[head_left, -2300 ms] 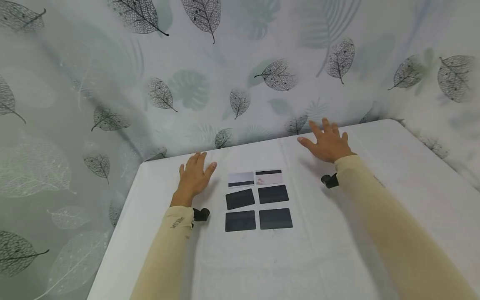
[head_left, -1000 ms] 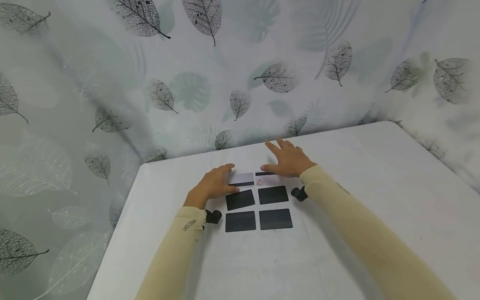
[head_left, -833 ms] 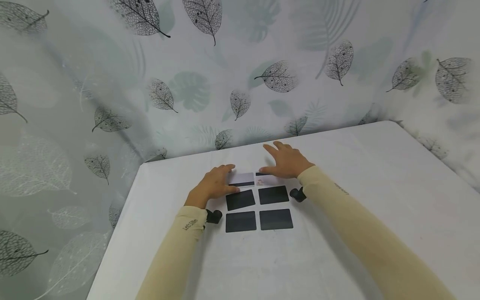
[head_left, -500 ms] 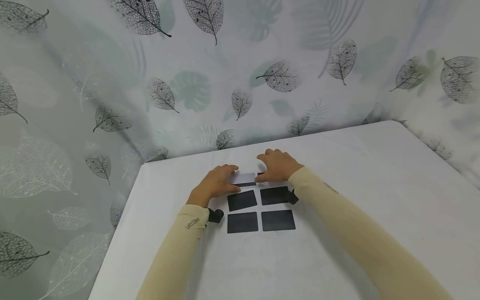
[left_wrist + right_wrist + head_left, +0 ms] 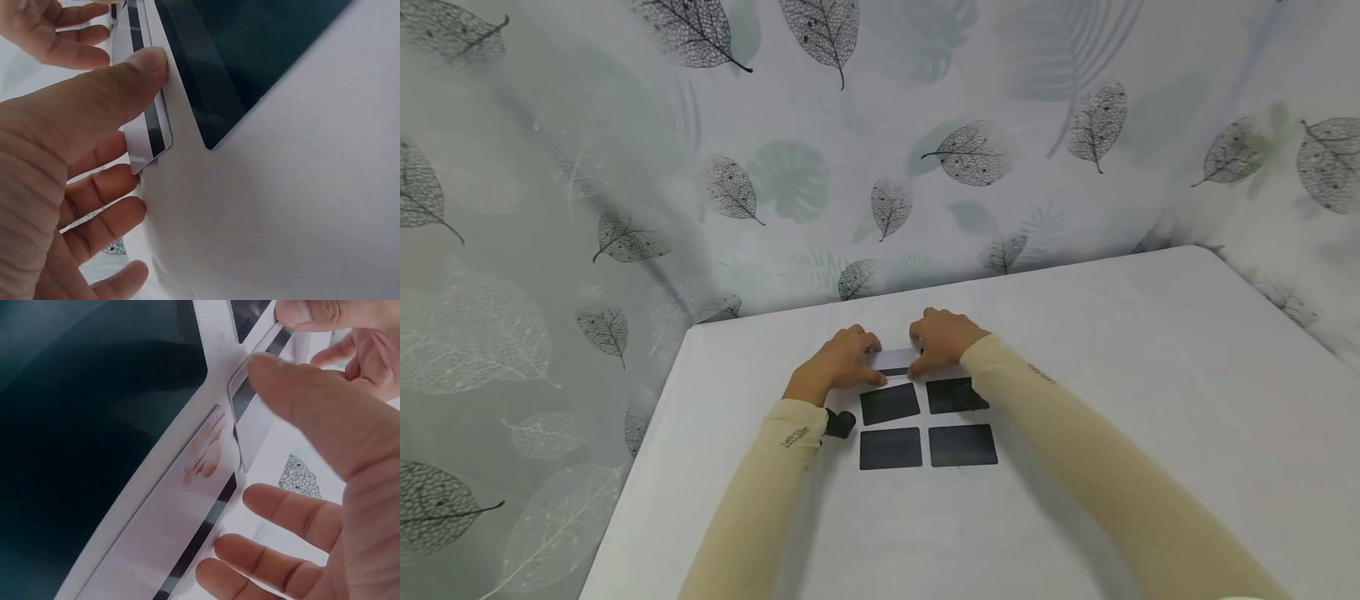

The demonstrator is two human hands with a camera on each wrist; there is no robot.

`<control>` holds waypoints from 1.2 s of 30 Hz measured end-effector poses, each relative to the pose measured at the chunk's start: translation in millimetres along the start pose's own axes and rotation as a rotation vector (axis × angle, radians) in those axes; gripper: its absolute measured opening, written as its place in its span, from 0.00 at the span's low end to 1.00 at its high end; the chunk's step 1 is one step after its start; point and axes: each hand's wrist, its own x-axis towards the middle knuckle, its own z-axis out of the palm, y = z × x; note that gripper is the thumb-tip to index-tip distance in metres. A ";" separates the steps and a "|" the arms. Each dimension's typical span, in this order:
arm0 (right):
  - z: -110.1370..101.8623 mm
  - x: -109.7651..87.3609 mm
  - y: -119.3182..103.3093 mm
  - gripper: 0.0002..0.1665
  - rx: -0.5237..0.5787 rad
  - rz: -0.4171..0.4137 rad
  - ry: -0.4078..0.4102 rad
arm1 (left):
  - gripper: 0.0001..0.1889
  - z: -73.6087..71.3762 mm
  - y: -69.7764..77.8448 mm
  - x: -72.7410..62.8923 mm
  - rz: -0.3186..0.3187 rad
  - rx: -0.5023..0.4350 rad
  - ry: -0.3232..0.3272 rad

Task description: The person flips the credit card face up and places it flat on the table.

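My left hand (image 5: 842, 360) pinches the left end of a white card with a black stripe (image 5: 895, 358), thumb at the near edge and fingers at the far one. At the other end of that card is my right hand (image 5: 942, 340), its thumb (image 5: 275, 375) on the near edge and its fingers curled toward the far side. Beneath the right hand lies a pinkish card with a printed figure (image 5: 150, 531), mostly hidden in the head view. Nearer to me are two black cards, one slightly tilted (image 5: 890, 404) and one straighter (image 5: 953, 395).
Two more black cards, a left one (image 5: 890, 448) and a right one (image 5: 962, 445), form the nearest row. All lie on a white-covered table (image 5: 880, 533). A leaf-patterned curtain (image 5: 827, 179) hangs along the table's back and left sides.
Both hands have come inward from beside the cards. The left closed on the striped white card first; the right moved left across the pinkish card to its right end.
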 end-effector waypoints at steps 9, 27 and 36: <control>3.9 7.5 -5.0 0.32 -0.015 -0.012 0.009 | 0.27 5.0 -4.6 -0.8 -0.028 -0.035 0.023; 7.2 22.0 0.1 0.34 0.040 -0.048 0.055 | 0.29 14.2 -14.7 1.4 0.044 -0.004 0.138; 7.3 22.0 -4.7 0.32 -0.067 -0.111 0.068 | 0.29 12.4 -12.9 -2.0 0.052 0.029 0.118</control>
